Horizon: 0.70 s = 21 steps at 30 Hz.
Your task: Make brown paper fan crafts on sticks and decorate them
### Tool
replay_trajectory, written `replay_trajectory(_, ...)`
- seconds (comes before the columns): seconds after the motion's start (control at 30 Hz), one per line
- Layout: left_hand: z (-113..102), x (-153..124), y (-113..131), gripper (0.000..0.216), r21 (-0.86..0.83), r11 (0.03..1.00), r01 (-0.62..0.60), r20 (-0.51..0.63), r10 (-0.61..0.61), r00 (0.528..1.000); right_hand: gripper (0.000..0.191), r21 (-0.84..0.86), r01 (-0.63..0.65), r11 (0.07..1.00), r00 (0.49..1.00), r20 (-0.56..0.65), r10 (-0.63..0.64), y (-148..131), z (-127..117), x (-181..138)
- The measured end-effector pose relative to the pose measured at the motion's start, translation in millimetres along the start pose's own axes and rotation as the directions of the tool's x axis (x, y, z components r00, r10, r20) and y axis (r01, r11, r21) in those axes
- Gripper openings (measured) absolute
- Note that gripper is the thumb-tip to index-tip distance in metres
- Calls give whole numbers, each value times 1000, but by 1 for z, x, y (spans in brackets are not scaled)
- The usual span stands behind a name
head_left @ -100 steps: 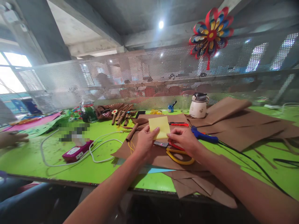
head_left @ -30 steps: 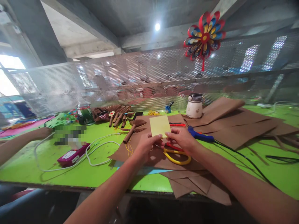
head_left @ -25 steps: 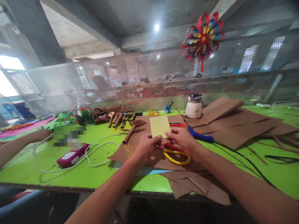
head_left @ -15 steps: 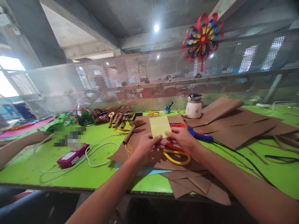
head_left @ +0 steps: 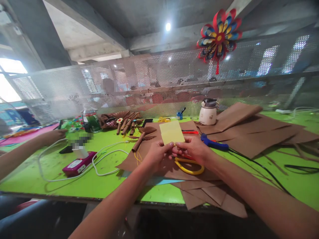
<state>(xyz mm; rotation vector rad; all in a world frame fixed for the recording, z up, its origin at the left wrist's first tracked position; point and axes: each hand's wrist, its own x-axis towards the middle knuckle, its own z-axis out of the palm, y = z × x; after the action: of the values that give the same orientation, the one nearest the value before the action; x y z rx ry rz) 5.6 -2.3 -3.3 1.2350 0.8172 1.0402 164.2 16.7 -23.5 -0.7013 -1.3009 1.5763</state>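
A small pale yellow sheet of paper (head_left: 171,132) is held up over brown paper (head_left: 164,171). My left hand (head_left: 159,153) pinches its bottom edge between thumb and finger, and my right hand (head_left: 193,149) pinches the same edge just beside it. Both thumbs lie on the near face; the fingers behind are partly hidden. Just under my right hand lies a yellow loop handle (head_left: 190,170), with something red partly covered near it. A brown paper fan on a rolled paper stem (head_left: 138,142) lies left of my hands.
A blue glue gun (head_left: 214,142) with a black cord lies to the right, before large brown sheets (head_left: 259,132). Behind stand a white flask (head_left: 208,113) and a blue jar (head_left: 179,115). A purple power strip (head_left: 79,164) and another person's arm (head_left: 30,147) are at left.
My hands keep their pinch on the yellow paper, which tilts slightly more. The other person's hand at left has moved a little right and up. The view has shifted slightly.
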Motion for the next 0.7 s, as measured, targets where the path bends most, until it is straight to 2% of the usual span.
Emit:
replay_trajectory(0.2, -2, -1, 1, 20, 109, 993, 44, -80, -36, 996, 25, -99, 9, 995, 995, -99, -18, -3, 0, 0)
replay_trajectory(0.7, -9, 5, 0, 24, 140, 990, 14, -86, -2, 996, 27, -98, -3, 995, 999, -34, 0, -10, -7, 2)
